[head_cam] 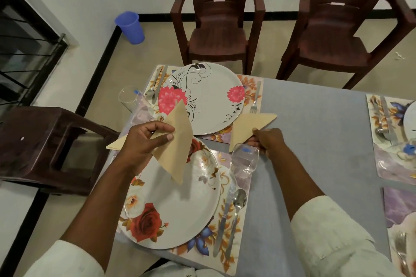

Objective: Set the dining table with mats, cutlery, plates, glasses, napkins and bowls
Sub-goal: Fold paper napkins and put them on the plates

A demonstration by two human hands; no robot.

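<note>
A folded napkin (177,141) is pinched by the left hand (144,141) above the near plate (175,209); another (249,126), on the worktop (315,141) right of the far plate, is pinched at its near edge by the right hand (269,140). Light, limp paper is judged best gripped along the fold

A tan triangular napkin (174,141) is held above the rose plate (175,209); a second folded napkin (249,126) lies beside the dahlia plate (209,96).

You have on the table (315,119): two full plates (202,96) (175,204), four mats, three glasses, two tan napkins; behind it, two chairs.
</note>
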